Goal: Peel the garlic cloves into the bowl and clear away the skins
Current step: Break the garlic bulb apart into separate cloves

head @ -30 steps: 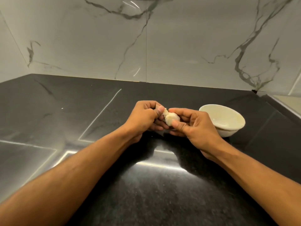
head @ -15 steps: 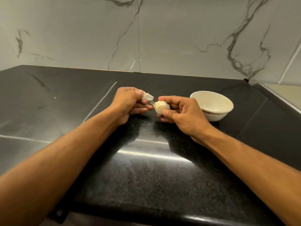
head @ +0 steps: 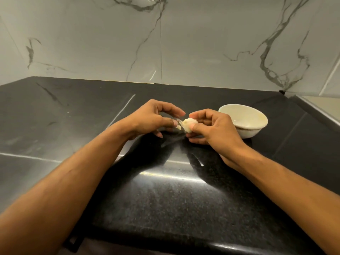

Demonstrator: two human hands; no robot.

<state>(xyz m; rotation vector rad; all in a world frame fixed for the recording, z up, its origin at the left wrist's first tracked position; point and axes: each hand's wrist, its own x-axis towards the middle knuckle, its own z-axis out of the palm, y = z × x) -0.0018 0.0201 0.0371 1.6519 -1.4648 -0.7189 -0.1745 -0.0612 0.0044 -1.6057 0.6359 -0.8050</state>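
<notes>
Since the earlier frame, your left hand [head: 150, 118] has loosened, thumb and fingertips pinching a skin [head: 178, 127]. Your right hand [head: 213, 128] pinches the garlic [head: 189, 124] beside the bowl [head: 242, 119].

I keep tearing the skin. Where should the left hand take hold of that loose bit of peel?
Pinch the peel at its free end, coming from the left. It sticks out leftward from the garlic, which the right hand grips from the other side.

— Any words, labels or numbers to read here?
— None. The bowl [head: 242, 124] just right of the right hand [head: 217, 129] bears no print, nor does the desk [head: 73, 116] below
</notes>
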